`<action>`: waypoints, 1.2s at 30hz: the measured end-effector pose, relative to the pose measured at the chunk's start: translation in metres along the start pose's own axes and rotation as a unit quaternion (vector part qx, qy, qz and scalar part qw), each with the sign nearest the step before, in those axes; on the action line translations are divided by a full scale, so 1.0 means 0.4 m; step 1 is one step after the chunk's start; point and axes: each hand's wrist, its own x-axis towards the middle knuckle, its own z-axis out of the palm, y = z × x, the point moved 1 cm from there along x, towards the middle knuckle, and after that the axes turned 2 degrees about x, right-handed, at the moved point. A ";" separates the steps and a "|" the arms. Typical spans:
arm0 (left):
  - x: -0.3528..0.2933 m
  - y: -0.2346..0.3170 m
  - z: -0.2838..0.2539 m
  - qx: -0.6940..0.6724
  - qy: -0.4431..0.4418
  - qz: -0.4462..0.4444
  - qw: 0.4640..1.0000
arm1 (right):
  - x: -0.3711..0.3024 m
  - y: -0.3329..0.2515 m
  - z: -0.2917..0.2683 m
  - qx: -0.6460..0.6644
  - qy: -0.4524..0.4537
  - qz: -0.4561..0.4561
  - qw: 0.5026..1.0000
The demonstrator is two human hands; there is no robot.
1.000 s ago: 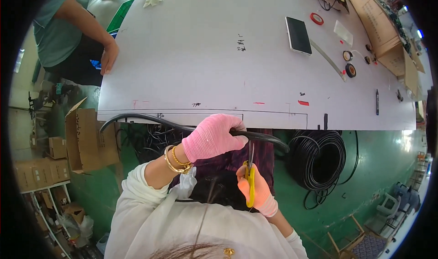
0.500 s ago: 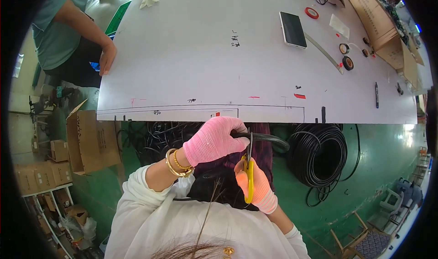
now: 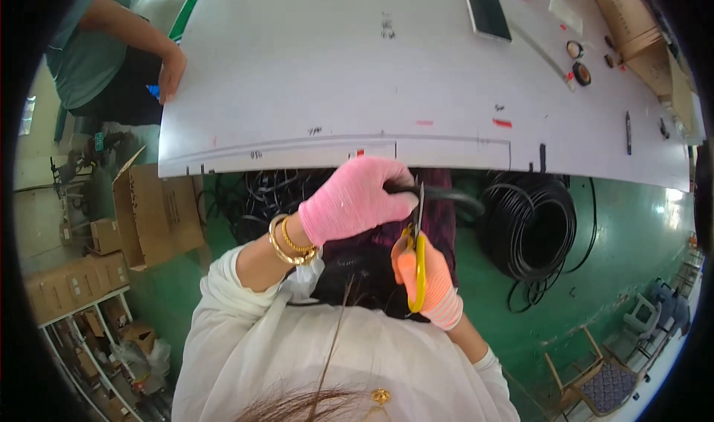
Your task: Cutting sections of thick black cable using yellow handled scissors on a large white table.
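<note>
My left hand (image 3: 358, 200), in a pink knitted glove, is closed round a thick black cable (image 3: 445, 194), which sticks out to the right past the fingers and looks blurred toward its end. In an orange glove with pale cuff stripes, my right hand (image 3: 437, 282) grips yellow-handled scissors (image 3: 420, 275). Their blades point away from me and meet the cable just right of my left fingertips. Whether the blades have cut into it, I cannot tell. Both hands are in front of the near edge of the white table (image 3: 297, 72).
A large black cable coil (image 3: 529, 225) hangs or stands under the table's right part. An opened carton (image 3: 160, 217) is at left, near a co-worker's hand (image 3: 172, 72) on the table edge. A phone (image 3: 487, 11), tape rolls (image 3: 581, 74) and a marker (image 3: 628, 132) lie on the table.
The view has shifted, so the table sits higher in the picture. Both hands keep their grips on the cable and scissors, and the cable's free end is now blurred.
</note>
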 end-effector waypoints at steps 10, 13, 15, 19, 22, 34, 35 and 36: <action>0.012 -0.007 0.007 -0.011 -0.026 -0.019 0.999 | -0.009 0.012 0.004 -0.173 0.067 -0.046 0.982; 0.012 -0.028 0.015 0.000 -0.030 0.012 0.999 | -0.012 0.017 0.002 -0.170 0.072 -0.039 0.982; 0.014 -0.030 0.007 0.001 -0.025 0.041 0.999 | -0.014 0.010 0.003 -0.186 0.064 -0.028 0.980; 0.044 0.010 -0.032 -0.212 -0.217 -0.034 0.952 | -0.023 0.014 0.005 -0.185 0.074 -0.038 0.979; 0.062 -0.010 -0.030 -0.294 -0.311 -0.038 0.903 | -0.026 0.018 0.005 -0.147 0.054 -0.049 0.987; 0.039 -0.047 -0.041 -0.295 -0.295 -0.033 0.908 | -0.084 -0.015 -0.067 -0.154 0.165 -0.214 0.950; 0.031 -0.042 -0.041 -0.298 -0.293 -0.034 0.908 | -0.069 -0.024 -0.066 0.071 0.223 -0.234 0.944; 0.017 -0.031 -0.044 -0.293 -0.287 -0.043 0.911 | -0.061 -0.069 -0.070 0.032 0.264 -0.230 0.936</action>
